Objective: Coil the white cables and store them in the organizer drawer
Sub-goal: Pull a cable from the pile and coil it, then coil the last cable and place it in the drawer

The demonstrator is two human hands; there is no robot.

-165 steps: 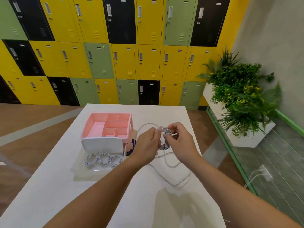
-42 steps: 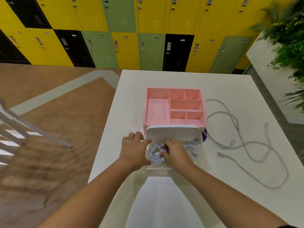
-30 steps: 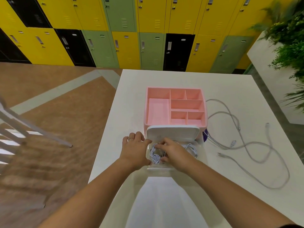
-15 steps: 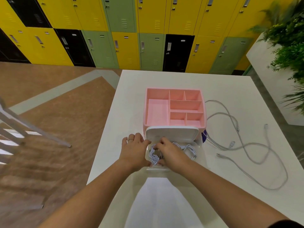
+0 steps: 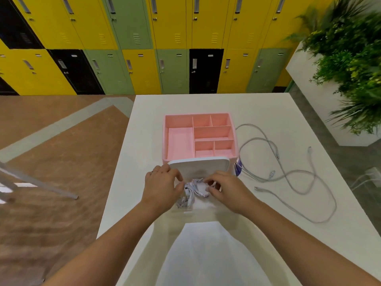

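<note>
Tucking coils [image 5: 192, 190] into the clear drawer [image 5: 198, 205], at 6 o'clock of the pink organizer [image 5: 179, 139]. My right hand [image 5: 226, 190] grip pinches the coils; left hand [image 5: 161, 187] fingers curl at the drawer's 9 o'clock side, can't tell if clamped. Best: press bundles flat, ends inside, steady the drawer. Loose cables [image 5: 288, 176] at 3 o'clock on surface [image 5: 268, 112], not yet coiled

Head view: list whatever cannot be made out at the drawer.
All in the head view:
- coiled cables: count unclear; both hands and motion blur cover them.
- drawer: clear, mostly under the left hand and right hand.
- either hand's grip: fingertips blurred.
- purple object: mostly behind the pink organizer.
</note>
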